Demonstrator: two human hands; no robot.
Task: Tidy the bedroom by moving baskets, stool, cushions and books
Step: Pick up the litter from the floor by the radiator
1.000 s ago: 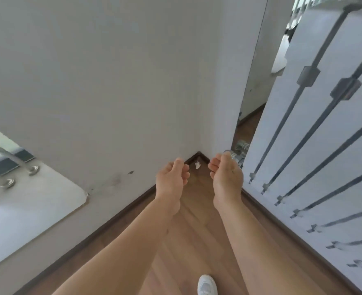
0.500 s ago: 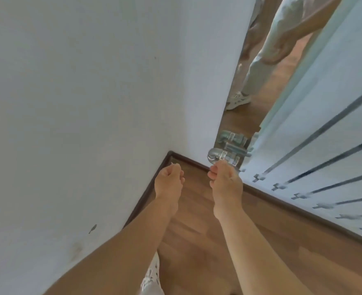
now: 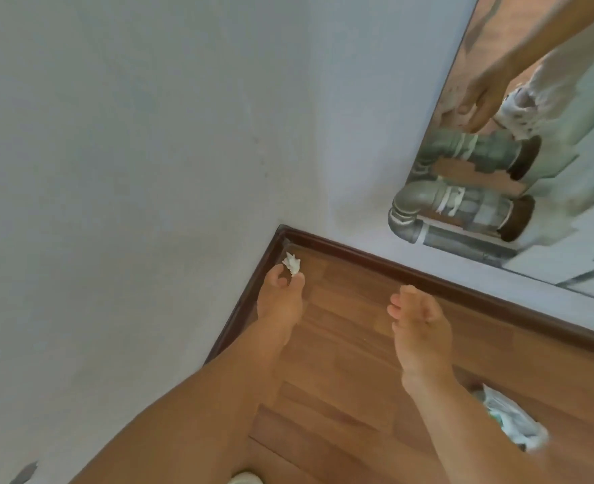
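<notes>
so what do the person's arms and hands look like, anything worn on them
Both forearms are bare right up to the frame's edge, with no sleeves showing. The left hand and right hand wear no gloves, and no rings, watch or bracelet can be seen.

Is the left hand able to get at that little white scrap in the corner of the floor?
Probably yes. The left hand has its fingertips right at the white scrap, seemingly pinching its edge. Nothing lies between them; only the baseboard and wall hem it in. The right hand is open, off to the side.

white wall (image 3: pixel 131 151), wooden floor (image 3: pixel 341 379), mirror (image 3: pixel 519 141)
</notes>
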